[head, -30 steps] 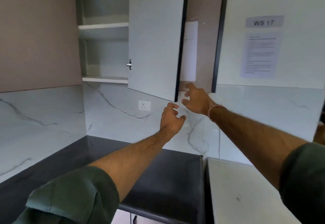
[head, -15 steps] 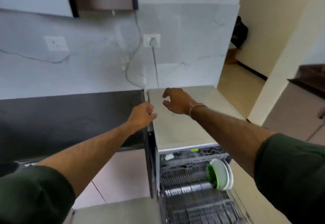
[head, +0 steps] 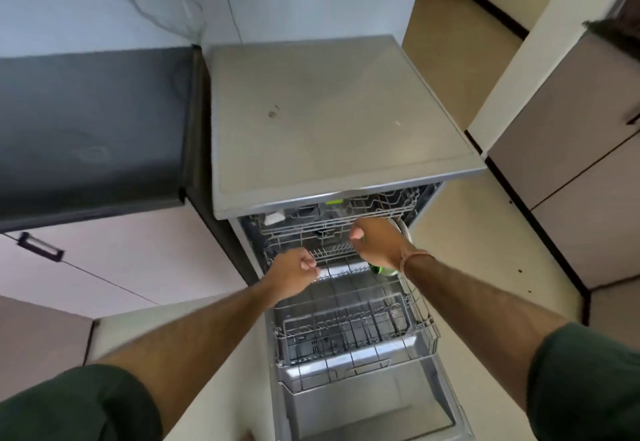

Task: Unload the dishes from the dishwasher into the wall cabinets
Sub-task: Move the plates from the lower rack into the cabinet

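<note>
1. Left sleeve (head: 79, 402): dark green fabric, pushed up, with the cuff bunched near the elbow.
2. Right sleeve (head: 585, 381): same dark green, same bunched cuff.
3. Forearms are bare from cuffs to wrists.
4. Thread band (head: 414, 260) on the right wrist: thin, reddish-orange, a few strands.
5. Left hand (head: 294, 276) and right hand (head: 375, 243) are bare.

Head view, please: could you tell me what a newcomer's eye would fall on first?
The open dishwasher fills the lower centre, its lower rack pulled out. The left hand and right hand reach over the racks with curled fingers, the right one in front of white and green plates at the right side.
</note>
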Demonstrator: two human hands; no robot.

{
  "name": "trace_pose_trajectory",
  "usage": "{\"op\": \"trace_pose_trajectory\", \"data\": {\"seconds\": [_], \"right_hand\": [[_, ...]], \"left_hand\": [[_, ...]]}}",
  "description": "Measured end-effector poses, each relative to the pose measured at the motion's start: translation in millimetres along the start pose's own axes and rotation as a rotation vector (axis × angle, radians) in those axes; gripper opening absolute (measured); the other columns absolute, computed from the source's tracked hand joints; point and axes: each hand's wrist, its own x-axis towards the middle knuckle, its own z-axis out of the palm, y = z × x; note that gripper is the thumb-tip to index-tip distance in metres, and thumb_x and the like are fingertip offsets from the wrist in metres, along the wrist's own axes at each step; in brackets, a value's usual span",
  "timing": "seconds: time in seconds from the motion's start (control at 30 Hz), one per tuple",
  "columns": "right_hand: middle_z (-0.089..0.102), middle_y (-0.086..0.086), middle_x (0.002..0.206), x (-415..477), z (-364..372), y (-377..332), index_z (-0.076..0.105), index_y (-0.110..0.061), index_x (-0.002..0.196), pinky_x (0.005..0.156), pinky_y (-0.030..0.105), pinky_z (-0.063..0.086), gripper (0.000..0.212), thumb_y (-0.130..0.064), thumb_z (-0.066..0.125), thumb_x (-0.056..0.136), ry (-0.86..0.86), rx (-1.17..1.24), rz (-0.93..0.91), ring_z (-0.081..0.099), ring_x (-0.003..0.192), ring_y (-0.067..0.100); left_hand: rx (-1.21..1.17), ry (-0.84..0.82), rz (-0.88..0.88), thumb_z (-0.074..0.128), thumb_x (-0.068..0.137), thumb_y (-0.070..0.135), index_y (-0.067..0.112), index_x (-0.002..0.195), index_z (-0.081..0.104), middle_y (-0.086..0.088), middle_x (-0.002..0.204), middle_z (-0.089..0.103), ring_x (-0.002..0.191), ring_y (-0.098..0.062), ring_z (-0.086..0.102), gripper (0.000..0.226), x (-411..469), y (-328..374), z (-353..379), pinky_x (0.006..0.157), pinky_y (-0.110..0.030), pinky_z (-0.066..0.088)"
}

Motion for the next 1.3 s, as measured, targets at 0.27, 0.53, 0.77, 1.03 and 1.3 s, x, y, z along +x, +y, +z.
{"op": "trace_pose_trajectory", "data": {"seconds": [0.27,0.53,0.77,1.03,1.3], "right_hand": [[0.069,0.012,0.115,34.8,96.6,171.8,0.068,-0.017,0.111,0.088,0.032,0.052,0.024,-0.019,0.052,0.092,-0.085,0.05,0.25,0.064,0.105,0.03],[0.072,0.007,0.111,89.0,175.3,285.6,0.068,-0.022,0.102,0.094,0.038,0.052,0.021,-0.017,0.055,0.087,-0.011,0.266,0.473,0.065,0.106,0.028],[0.074,0.009,0.098,141.0,231.5,345.1,0.068,-0.024,0.094,0.082,0.046,0.059,0.033,-0.035,0.049,0.07,0.249,0.6,0.681,0.071,0.086,0.033],[0.055,0.01,0.105,163.6,228.1,329.2,0.051,-0.009,0.107,0.068,0.035,0.045,0.023,-0.025,0.056,0.091,0.502,0.394,0.559,0.054,0.08,0.029],[0.061,0.012,0.112,173.9,235.4,323.8,0.063,-0.013,0.11,0.081,0.047,0.053,0.023,-0.025,0.054,0.091,0.524,0.285,0.566,0.063,0.093,0.04]], "left_hand": [[-0.086,-0.117,-0.138,0.069,0.092,0.021,0.011,0.11,0.066,0.003,0.103,0.067,0.085,-0.007,0.059,0.022,93.7,-25.7,158.2,0.062,-0.008,0.04],[-0.134,-0.122,-0.166,0.07,0.089,0.02,0.01,0.107,0.066,-0.011,0.106,0.071,0.092,-0.022,0.067,0.021,203.5,-27.2,257.9,0.084,-0.03,0.055],[-0.138,0.088,-0.109,0.07,0.086,0.018,0.013,0.091,0.064,-0.004,0.092,0.067,0.092,-0.02,0.064,0.01,289.8,-19.5,296.3,0.079,-0.028,0.049],[-0.311,0.247,-0.231,0.077,0.083,0.023,0.008,0.125,0.048,0.0,0.108,0.054,0.097,-0.015,0.054,0.054,351.5,-16.5,322.8,0.09,-0.029,0.047],[-0.385,0.153,-0.308,0.06,0.061,0.025,-0.001,0.098,0.062,-0.031,0.103,0.067,0.096,-0.041,0.069,0.045,384.4,-41.1,337.9,0.075,-0.055,0.058]]}}
